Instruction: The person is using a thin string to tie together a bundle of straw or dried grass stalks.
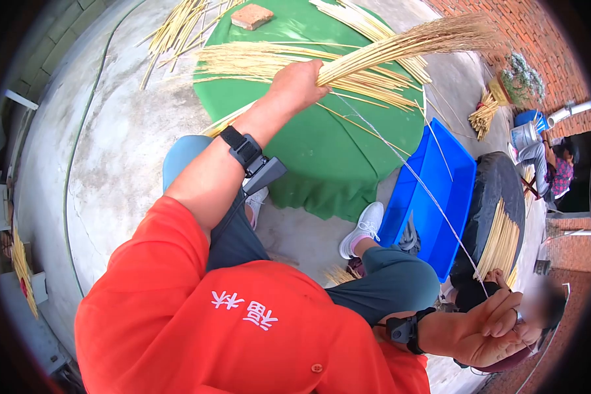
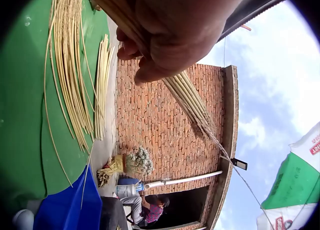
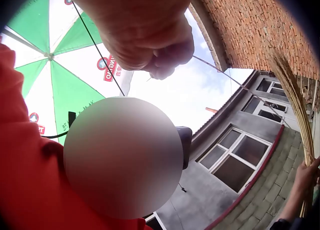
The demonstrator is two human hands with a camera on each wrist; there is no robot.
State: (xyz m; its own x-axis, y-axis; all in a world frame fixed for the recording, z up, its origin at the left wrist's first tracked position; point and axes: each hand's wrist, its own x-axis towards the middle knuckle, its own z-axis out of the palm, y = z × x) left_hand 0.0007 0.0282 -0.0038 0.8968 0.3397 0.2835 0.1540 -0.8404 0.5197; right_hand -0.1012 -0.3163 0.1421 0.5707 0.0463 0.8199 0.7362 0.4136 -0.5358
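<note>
My left hand (image 1: 299, 84) grips a bundle of thin stalks (image 1: 387, 49) over the green cloth, the brushy ends fanning to the right. In the left wrist view, fingers of the left hand (image 2: 175, 35) curl round the stalks (image 2: 187, 97). A thin cord (image 1: 417, 176) runs straight from the bundle to my right hand (image 1: 496, 328), which pinches it at the lower right. The right wrist view shows the cord (image 3: 225, 72) leaving the right hand (image 3: 145, 35), with the bundle (image 3: 295, 100) far off.
More stalks (image 1: 262, 59) and a brick (image 1: 252, 16) lie on the green-covered round table (image 1: 328, 157). Beside it are a blue bin (image 1: 450, 190) and a dark rounded object (image 1: 499, 177) with stalks. A person (image 1: 558, 172) sits at the far right.
</note>
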